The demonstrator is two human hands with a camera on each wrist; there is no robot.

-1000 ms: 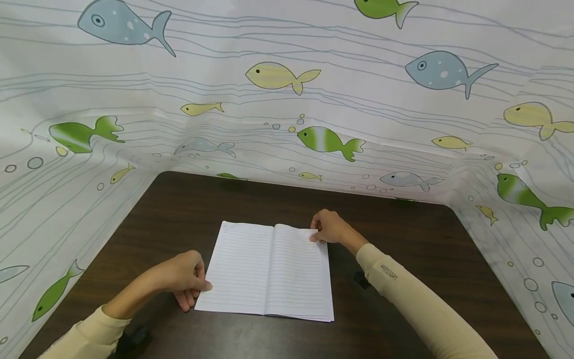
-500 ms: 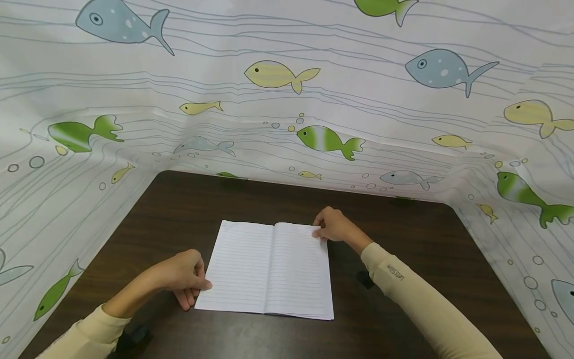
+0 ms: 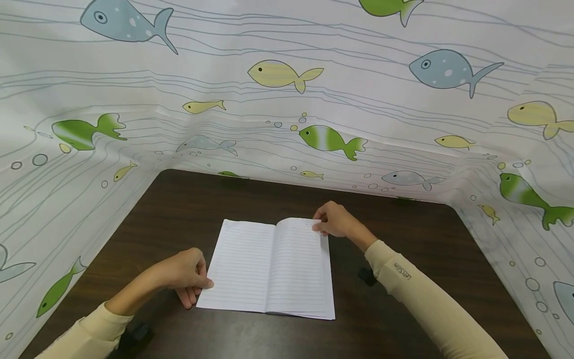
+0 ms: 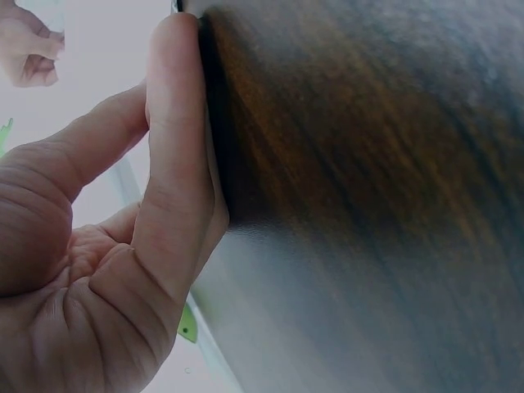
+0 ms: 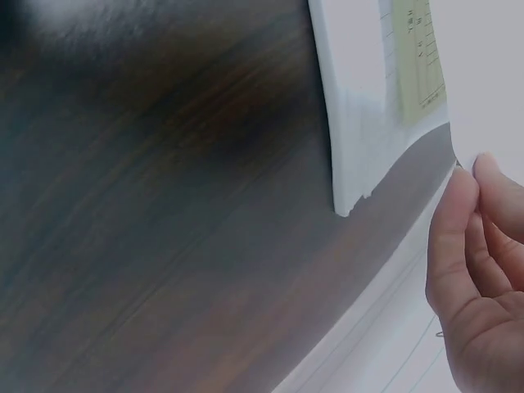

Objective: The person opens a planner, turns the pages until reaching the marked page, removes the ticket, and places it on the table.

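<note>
An open ruled notebook (image 3: 239, 264) is lying on the dark wood-grain table (image 3: 179, 199), at six o'clock from the centre of the head view. Taking the notebook as the middle of a dial, the left hand (image 3: 186, 274) is resting at nine o'clock, its thumb lying on the edge of the left page and its other fingers tucking in beside and below; thumb and fingers are closing narrowly on that edge.

At two o'clock the right hand (image 3: 334, 219) is pinching the far outer corner of the right page (image 3: 296, 269) between thumb and index finger, and that page is arching up near the spine, its corner standing clear of the sheets below. In the right wrist view a yellowish slip (image 5: 419, 61) with small printed characters (too blurred to read) is showing between one and two o'clock.

Pale sleeves (image 3: 430, 294) are covering both forearms, the right one bearing dark lettering. At twelve o'clock, beyond the table, a white backdrop (image 3: 358, 99) printed with fish is rising.
</note>
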